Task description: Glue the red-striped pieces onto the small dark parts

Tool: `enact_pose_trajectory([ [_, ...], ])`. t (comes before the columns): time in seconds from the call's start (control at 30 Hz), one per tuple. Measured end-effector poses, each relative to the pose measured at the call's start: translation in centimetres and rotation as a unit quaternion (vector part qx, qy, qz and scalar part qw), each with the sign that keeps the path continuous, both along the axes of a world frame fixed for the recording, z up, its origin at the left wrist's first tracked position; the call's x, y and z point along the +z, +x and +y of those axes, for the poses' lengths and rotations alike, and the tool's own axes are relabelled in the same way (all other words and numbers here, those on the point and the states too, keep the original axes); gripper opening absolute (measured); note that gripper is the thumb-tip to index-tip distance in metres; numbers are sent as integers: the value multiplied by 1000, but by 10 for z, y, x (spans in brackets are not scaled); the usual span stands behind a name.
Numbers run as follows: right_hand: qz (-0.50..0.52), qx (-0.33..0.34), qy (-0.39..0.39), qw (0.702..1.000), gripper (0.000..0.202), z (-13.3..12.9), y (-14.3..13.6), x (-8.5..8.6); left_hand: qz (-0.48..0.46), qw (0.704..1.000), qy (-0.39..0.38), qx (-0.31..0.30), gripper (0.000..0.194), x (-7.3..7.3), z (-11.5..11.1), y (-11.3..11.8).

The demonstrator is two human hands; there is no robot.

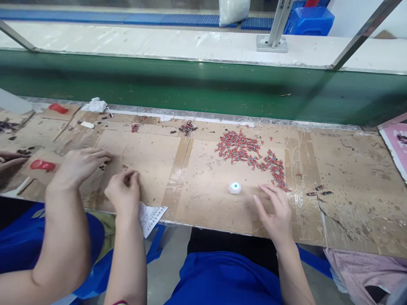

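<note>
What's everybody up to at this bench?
One person's left hand is curled closed over the cardboard; whether it pinches something is hard to see. Their right hand is open between a small round white item with a blue centre and many little red pieces. A neighbour's hand is at work to the left.

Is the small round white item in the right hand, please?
No, the round white item lies on the cardboard, left of the right hand and clear of its fingertips.
</note>
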State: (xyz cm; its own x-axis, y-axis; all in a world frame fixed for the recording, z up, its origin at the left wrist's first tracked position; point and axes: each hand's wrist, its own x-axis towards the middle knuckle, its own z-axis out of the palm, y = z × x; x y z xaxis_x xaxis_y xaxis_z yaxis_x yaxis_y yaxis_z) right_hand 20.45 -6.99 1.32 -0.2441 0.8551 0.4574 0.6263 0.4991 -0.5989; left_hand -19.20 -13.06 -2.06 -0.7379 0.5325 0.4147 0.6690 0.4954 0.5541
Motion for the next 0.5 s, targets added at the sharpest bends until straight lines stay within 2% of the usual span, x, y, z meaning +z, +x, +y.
enact_pose_trajectory([
  [0.07, 2, 22, -23, 999, 33, -1, -6, -6, -39, 999, 1, -27, 18, -3, -2, 21],
  [0.23, -5, 49, -69, 996, 49, 2, -22, -19, -129, 974, -3, -184, 27, -2, 2, 86],
  [0.37, -11, 53, -104, 993, 37, 6, -36, -21, -147, 937, -20, -316, 22, 2, 12, 129],
  [0.5, 25, 65, -135, 988, 22, 7, -46, -18, -150, 909, -35, -387, 24, 5, 16, 147],
])
